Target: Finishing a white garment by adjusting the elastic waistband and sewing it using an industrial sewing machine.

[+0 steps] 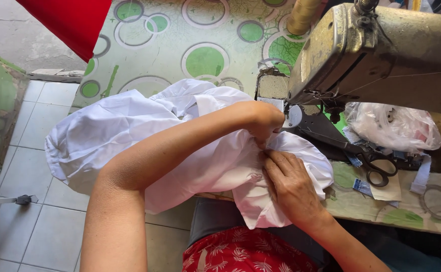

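A white fabric garment (114,131) lies bunched on the sewing table and hangs off its left edge. My left hand (260,118) is curled over the cloth right next to the needle area of an old sewing machine (381,55), pinching a fold. Just below it, my right hand (288,184) presses flat on the fabric, with its fingertips meeting the left hand at the same fold. The needle itself is hidden behind my left hand.
The table (180,50) has a green-and-white circle-patterned cover. Black scissors (376,163), a crumpled clear plastic bag (394,126) and small labels lie right of the machine. A red cloth (72,20) hangs at top left. Tiled floor shows at left.
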